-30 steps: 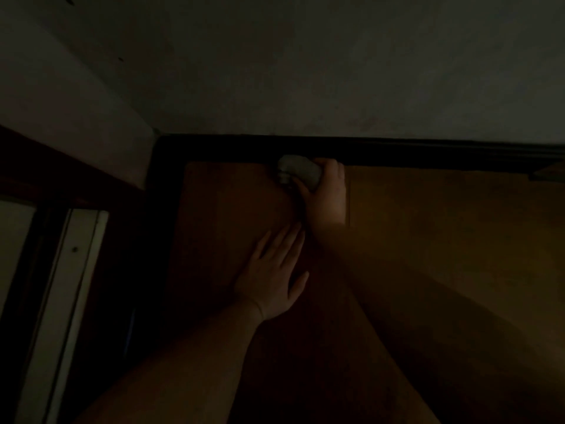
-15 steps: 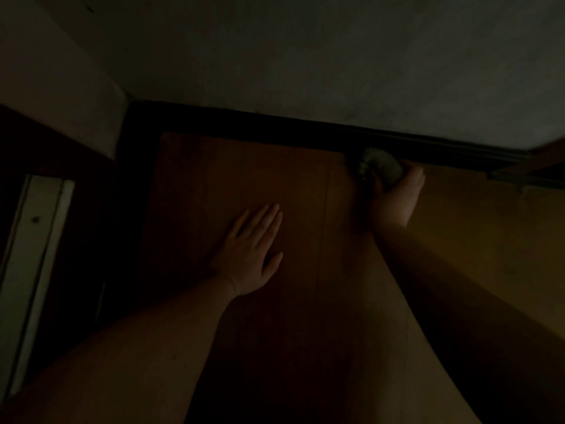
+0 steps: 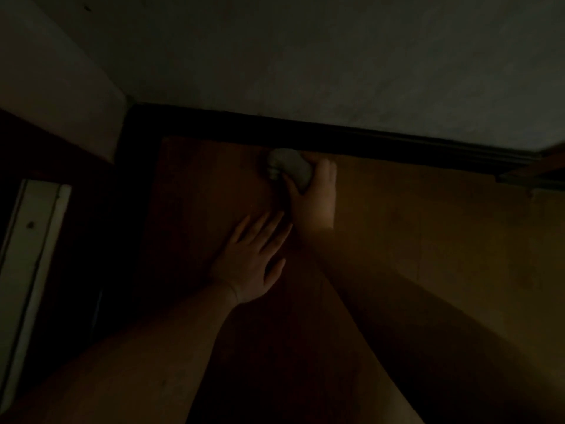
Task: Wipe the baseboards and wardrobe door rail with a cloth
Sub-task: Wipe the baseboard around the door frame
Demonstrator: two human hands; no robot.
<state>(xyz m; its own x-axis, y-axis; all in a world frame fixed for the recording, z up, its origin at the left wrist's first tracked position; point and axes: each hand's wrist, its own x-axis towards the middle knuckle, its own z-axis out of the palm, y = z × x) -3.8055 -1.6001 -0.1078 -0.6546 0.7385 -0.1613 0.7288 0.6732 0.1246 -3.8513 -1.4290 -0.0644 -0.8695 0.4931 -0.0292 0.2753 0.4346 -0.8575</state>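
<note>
The wall (image 3: pixel 336 56) fills the upper part of the dim view, and the wooden floor (image 3: pixel 428 240) spreads below it. Between them runs the dark baseboard (image 3: pixel 367 139), its long axis going left to right and dipping slightly toward the right, ending at the corner on the left. A pale door frame (image 3: pixel 33 240) stands at the far left edge.

The left hand (image 3: pixel 253 261) lies flat on the floor with fingers straight and spread, pointing up toward the baseboard; it probably props the person's weight while they lean in low. The right hand (image 3: pixel 315 194) reaches further, its fingers curled round a bunched pale cloth (image 3: pixel 289 168). The cloth sits at the foot of the baseboard, touching or very nearly touching it; the light is too poor to be sure of contact. Wadded into a lump, it has only a slight long axis, lying roughly along the baseboard and pointing left toward the corner, which suits a stroke running along the board's length.
</note>
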